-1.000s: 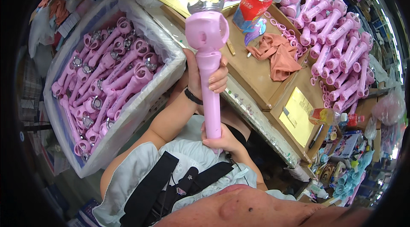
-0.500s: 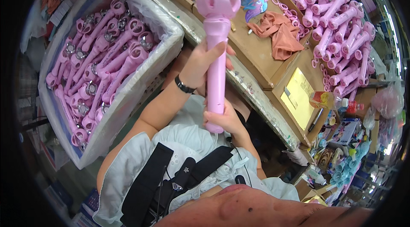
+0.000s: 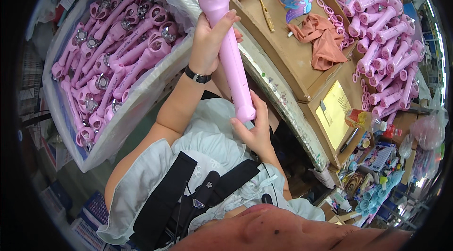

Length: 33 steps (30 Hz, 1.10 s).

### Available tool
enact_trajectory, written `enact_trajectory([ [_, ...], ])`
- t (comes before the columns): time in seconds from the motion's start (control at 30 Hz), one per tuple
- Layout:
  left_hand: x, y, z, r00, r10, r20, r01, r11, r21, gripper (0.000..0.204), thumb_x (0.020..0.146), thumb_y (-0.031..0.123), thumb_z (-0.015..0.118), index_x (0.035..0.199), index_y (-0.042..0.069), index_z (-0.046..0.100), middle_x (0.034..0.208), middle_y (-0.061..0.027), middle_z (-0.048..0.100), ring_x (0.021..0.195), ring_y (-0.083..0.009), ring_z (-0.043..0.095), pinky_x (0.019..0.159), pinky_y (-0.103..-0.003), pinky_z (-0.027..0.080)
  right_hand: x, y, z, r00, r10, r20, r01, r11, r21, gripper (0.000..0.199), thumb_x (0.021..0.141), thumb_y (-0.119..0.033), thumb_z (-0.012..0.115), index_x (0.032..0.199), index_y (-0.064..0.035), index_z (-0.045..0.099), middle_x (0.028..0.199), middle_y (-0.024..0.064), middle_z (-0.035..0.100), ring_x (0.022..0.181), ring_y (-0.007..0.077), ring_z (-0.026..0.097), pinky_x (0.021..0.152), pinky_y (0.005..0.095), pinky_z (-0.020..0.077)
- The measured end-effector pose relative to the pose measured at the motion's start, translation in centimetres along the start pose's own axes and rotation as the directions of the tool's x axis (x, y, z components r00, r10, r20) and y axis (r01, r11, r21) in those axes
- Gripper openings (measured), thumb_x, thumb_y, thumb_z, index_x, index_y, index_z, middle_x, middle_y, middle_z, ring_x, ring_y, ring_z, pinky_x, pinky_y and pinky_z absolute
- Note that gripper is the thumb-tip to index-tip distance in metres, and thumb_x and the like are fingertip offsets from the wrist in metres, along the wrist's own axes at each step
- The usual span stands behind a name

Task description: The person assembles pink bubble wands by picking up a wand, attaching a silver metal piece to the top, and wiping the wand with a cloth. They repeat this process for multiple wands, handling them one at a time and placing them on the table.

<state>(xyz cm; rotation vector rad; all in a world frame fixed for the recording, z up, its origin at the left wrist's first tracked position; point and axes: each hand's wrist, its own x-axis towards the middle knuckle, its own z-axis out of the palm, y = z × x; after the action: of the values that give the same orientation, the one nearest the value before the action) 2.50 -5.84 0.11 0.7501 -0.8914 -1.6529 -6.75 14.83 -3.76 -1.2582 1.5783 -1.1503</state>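
Observation:
I hold a pink plastic toy wand (image 3: 232,62) slanting up and to the left in front of me, its wide openwork head partly cut off at the top edge. My left hand (image 3: 211,41) is wrapped round the handle below the head. At the lower end, my right hand (image 3: 258,130) holds the rounded base with its thumb and fingers. To my left, a white-lined crate (image 3: 196,38) contains many similar pink wands (image 3: 127,57), some showing clear, shiny pieces in their heads.
On the workbench lie a cardboard tray (image 3: 264,45), a toothbrush (image 3: 266,12), an orange cloth (image 3: 325,45) and pink rings (image 3: 337,22). Pink wand handles (image 3: 384,34) are heaped at the right. Nearby are a yellow sheet (image 3: 332,114), a drink bottle (image 3: 361,119) and a pen (image 3: 348,140).
The wand has moved up and left and now tilts leftward. Both hands travelled with it, and the right hand's fingers have shifted at the base. The toothbrush has come into clear view.

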Motion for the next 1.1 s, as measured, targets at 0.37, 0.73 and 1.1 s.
enact_trajectory([
  [0.37, 1.3, -1.4, -2.0, 0.95, -0.013, 0.311, 0.231, 0.698, -0.678, 0.072, 0.088, 0.056, 0.053, 0.133, 0.002, 0.04, 0.11, -0.0117, 0.059, 0.077, -0.0163, 0.057, 0.069, -0.027, 0.051, -0.4, 2.5, 0.3, 0.885, -0.07, 0.46, -0.447, 0.147, 0.882, 0.07, 0.093, -0.052, 0.039, 0.132, 0.0059, 0.036, 0.11, 0.0215, 0.059, 0.1, 0.0292, 0.059, 0.097, 0.0405, 0.0408],
  [0.73, 0.5, -1.5, -1.2, 0.978, -0.185, 0.098, 0.205, 0.94, -0.274, 0.063, 0.09, 0.063, 0.041, 0.112, 0.005, 0.052, 0.098, -0.0127, 0.064, 0.073, -0.0154, 0.063, 0.062, -0.027, 0.053, -0.2, 3.7, 0.0, 0.875, 0.198, 0.441, -0.483, 0.311, 0.818, 0.06, 0.095, -0.046, 0.038, 0.127, 0.0048, 0.043, 0.113, 0.02, 0.058, 0.095, 0.0259, 0.06, 0.089, 0.0369, 0.0444],
  [1.1, -1.3, -1.9, 0.8, 0.954, -0.206, 0.219, 0.268, 0.912, -0.311, 0.065, 0.093, 0.061, 0.033, 0.119, 0.004, 0.05, 0.103, -0.0142, 0.063, 0.084, -0.0228, 0.066, 0.073, -0.033, 0.054, 1.2, 1.1, -1.5, 0.848, 0.287, 0.445, -0.494, 0.73, 0.472, 0.058, 0.08, -0.019, 0.073, 0.128, -0.002, 0.043, 0.107, 0.0063, 0.057, 0.094, 0.0122, 0.057, 0.082, 0.0265, 0.0452],
])
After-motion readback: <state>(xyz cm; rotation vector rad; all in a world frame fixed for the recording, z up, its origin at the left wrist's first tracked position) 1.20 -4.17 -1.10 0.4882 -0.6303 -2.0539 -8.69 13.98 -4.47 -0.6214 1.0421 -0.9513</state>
